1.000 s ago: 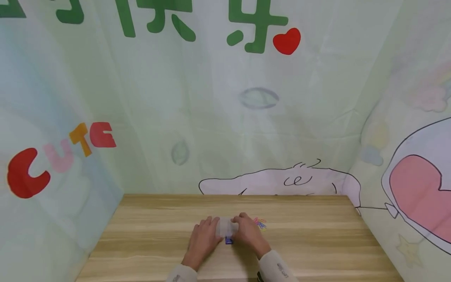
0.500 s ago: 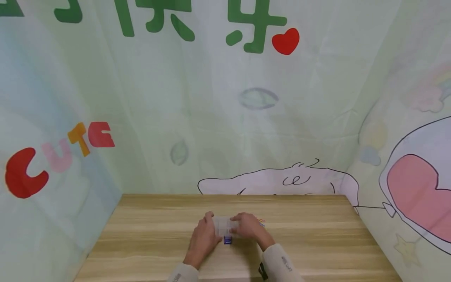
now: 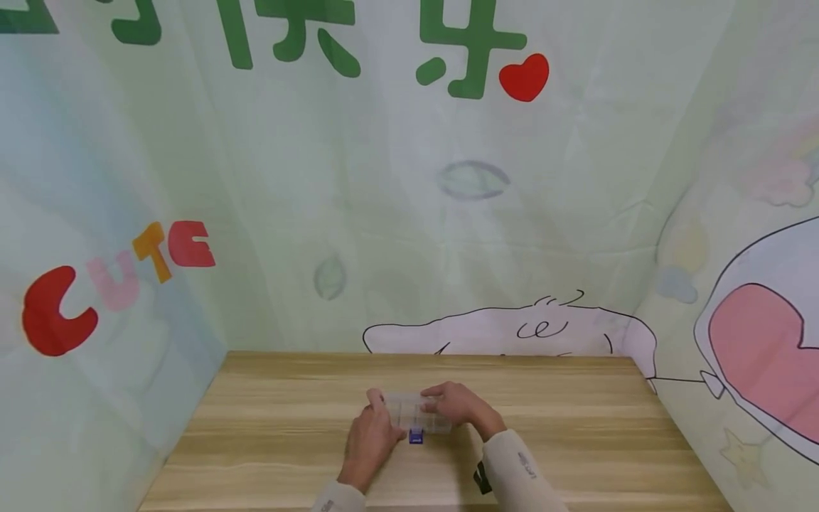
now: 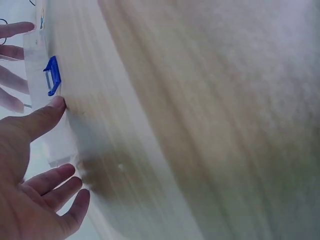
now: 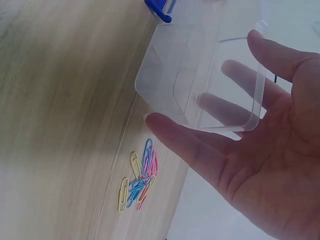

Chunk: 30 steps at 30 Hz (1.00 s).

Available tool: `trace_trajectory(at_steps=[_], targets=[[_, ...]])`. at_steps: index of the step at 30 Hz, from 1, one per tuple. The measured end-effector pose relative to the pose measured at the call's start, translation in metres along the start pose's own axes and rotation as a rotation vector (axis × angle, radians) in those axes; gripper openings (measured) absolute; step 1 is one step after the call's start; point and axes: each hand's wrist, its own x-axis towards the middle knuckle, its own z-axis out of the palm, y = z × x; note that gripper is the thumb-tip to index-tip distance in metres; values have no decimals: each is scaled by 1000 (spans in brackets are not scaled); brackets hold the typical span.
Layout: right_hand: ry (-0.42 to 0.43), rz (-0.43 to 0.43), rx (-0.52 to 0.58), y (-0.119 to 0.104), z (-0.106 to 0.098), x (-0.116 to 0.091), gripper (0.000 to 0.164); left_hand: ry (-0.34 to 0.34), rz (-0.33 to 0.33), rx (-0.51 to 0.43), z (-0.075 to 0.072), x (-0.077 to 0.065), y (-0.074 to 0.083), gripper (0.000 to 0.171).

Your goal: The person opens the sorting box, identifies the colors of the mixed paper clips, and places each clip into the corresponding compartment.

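Observation:
A clear plastic box [image 3: 409,412] with compartments lies across the middle of the wooden table between both hands. Its blue latch [image 3: 416,436] faces the person and also shows as a blue clip [image 4: 54,75] in the left wrist view. My left hand [image 3: 370,437] grips the box's left end, thumb along the front edge. At the right end my right hand [image 3: 461,405] holds the upper part; in the right wrist view its thumb and fingers lie on either side of the clear plastic wall [image 5: 257,95].
Several coloured paper clips [image 5: 142,175] lie in a small pile on the table beside the box's right end; my right hand hides them in the head view. The wooden table [image 3: 281,419] ends at a printed cloth backdrop [image 3: 384,213].
My right hand has moved slightly right and back, uncovering more of the box's right half. The paper clips have gone out of sight behind it in the head view.

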Motion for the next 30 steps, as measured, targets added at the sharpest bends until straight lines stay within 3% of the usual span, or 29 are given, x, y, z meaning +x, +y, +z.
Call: trace_trajectory(at_steps=[7, 17, 24, 27, 30], targets=[[0, 13, 95, 4, 1, 5, 41, 14, 46, 19, -4, -1, -2, 67], [19, 26, 117, 8, 2, 4, 42, 4, 33, -25, -1, -5, -2, 50], [8, 22, 114, 10, 1, 2, 42, -114, -31, -103, -5, -5, -1, 41], [11, 32, 113, 10, 0, 2, 42, -123, -5, -112, -6, -5, -2, 34], [14, 48, 129, 9, 0, 3, 43, -61, 67, -60, -5, -7, -4, 26]])
